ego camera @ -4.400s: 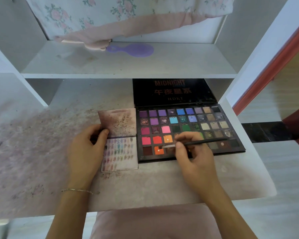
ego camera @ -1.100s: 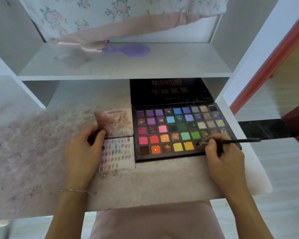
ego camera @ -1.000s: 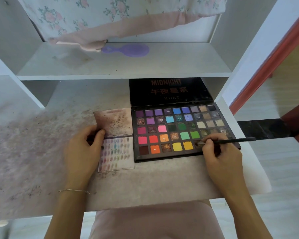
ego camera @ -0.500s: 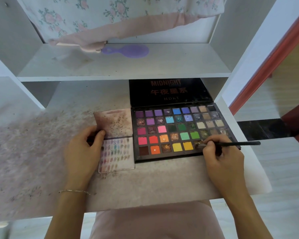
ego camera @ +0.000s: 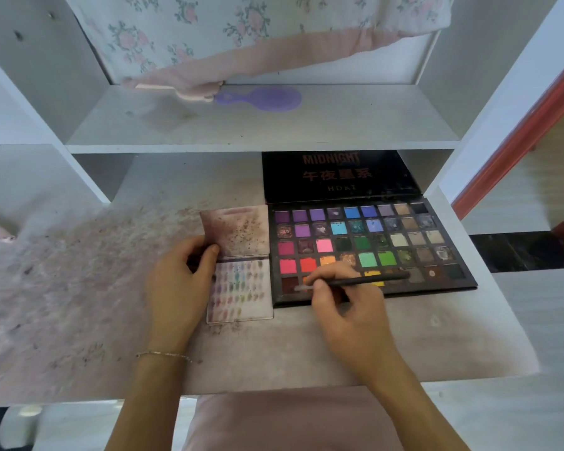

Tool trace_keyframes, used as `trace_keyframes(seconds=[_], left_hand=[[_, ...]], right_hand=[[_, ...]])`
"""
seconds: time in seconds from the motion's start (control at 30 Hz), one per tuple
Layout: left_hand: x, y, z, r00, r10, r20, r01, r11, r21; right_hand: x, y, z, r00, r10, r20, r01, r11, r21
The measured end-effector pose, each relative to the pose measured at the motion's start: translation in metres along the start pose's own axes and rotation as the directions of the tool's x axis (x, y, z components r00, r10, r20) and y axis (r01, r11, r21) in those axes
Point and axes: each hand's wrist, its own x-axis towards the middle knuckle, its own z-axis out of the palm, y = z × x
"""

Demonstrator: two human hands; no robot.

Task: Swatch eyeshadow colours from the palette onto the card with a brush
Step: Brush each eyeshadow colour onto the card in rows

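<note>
From the head camera I see my right hand (ego camera: 345, 297) pinching the brush (ego camera: 355, 282), its tip low over the palette (ego camera: 375, 249), near the left end of the bottom row. My left hand (ego camera: 179, 281) grips the left edge of the card (ego camera: 241, 291), thumb near its fold, pinning it to the desk (ego camera: 274, 353) just beside the palette. The card's lower half already carries several rows of swatches, so I judge the job well along; its lowest strip looks bare.
</note>
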Motion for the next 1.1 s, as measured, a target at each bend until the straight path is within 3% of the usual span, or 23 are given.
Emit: trace_keyframes(seconds=[0.17, 0.33, 0.73, 1.1], left_hand=[[0.001, -0.002, 0.0, 1.0, 0.004, 0.0, -0.004, 1.0, -0.005], [0.001, -0.002, 0.0, 1.0, 0.018, 0.004, -0.018, 1.0, -0.008], [0.002, 0.0, 0.0, 1.0, 0.01, 0.009, -0.01, 1.0, -0.002], [0.001, 0.001, 0.0, 1.0, -0.008, -0.004, 0.008, 1.0, -0.005]], right_hand=[[0.002, -0.002, 0.022, 0.99, 0.037, 0.134, -0.032, 0.999, -0.036], [0.004, 0.0, 0.03, 0.976, 0.002, 0.219, 0.03, 0.99, -0.14], [0.005, -0.004, 0.028, 0.955, 0.021, 0.295, 0.06, 0.963, -0.263], [0.005, -0.005, 0.026, 0.949, 0.018, 0.316, 0.069, 0.963, -0.262]])
